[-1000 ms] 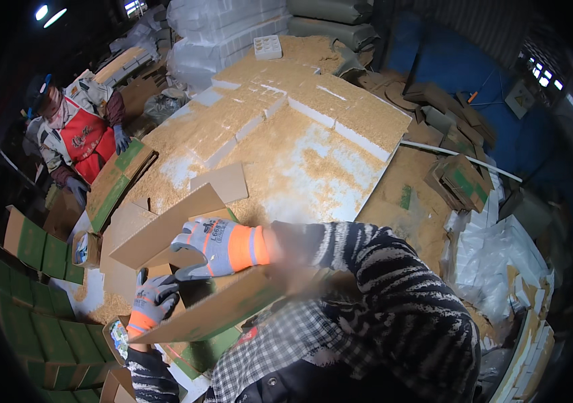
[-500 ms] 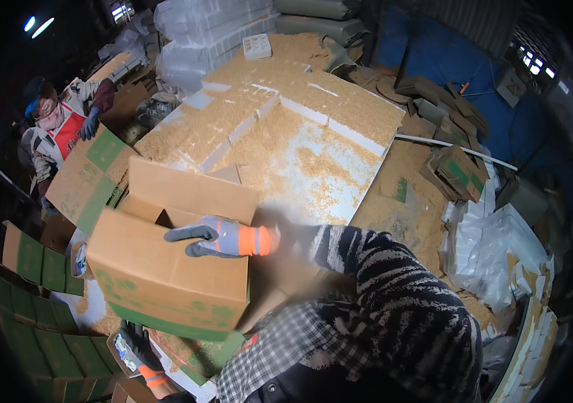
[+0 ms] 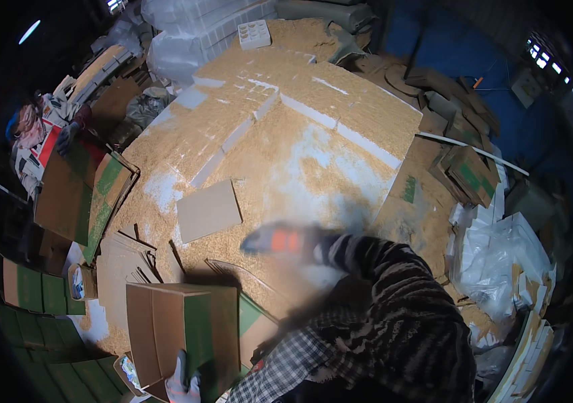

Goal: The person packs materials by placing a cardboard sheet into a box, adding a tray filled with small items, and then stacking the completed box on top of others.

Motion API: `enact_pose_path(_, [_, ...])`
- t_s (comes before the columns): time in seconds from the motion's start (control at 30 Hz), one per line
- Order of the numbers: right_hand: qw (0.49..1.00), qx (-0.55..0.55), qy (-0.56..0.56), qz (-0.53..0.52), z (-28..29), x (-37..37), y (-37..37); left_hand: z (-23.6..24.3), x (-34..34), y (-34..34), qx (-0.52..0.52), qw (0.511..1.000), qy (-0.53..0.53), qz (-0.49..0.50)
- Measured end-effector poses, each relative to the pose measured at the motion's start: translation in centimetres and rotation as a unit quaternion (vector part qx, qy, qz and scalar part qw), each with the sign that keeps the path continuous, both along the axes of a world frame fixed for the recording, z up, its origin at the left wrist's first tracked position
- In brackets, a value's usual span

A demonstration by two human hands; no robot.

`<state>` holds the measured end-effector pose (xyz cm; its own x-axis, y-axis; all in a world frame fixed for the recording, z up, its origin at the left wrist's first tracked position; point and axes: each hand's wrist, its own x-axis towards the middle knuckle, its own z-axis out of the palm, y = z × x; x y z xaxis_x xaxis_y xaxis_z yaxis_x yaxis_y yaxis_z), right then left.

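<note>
Right hand motion-blurred above the worktop's near edge; grey-and-orange glove, fingers impossible to make out, touching nothing visible. Left hand cut off by the lower frame edge; gloved fingers curl around the bottom edge of a brown-and-green carton, held upright just off the worktop's near left corner. Flat grey card square lies on the sawdust-strewn worktop near its left edge. Flattened cartons stacked beside that edge. Green-printed boxes far left, dim. White tray at the far edge. Another person far left holds cardboard.
</note>
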<state>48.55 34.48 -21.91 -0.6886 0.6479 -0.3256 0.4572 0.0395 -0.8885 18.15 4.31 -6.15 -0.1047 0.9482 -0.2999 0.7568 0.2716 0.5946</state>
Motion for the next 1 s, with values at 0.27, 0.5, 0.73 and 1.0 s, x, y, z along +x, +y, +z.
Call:
enact_pose_path(0.27, [0.776,0.219,-0.476,-0.350,-5.9,25.0,27.7,-1.0,-1.2,1.5,0.357,0.744,0.544,0.150])
enact_pose_path(0.5, [0.757,0.251,-0.511,-0.322,-7.2,26.7,27.3,-6.4,1.7,7.3,0.276,0.884,0.368,0.087])
enact_pose_path(0.73, [0.814,0.393,-0.326,-0.278,-7.6,18.8,13.3,-9.3,1.2,8.2,0.262,0.922,0.266,0.098])
enact_pose_path(1.0, [0.654,0.382,-0.372,-0.537,-3.9,25.7,-3.3,-12.1,-9.0,0.6,0.293,0.899,0.032,0.325])
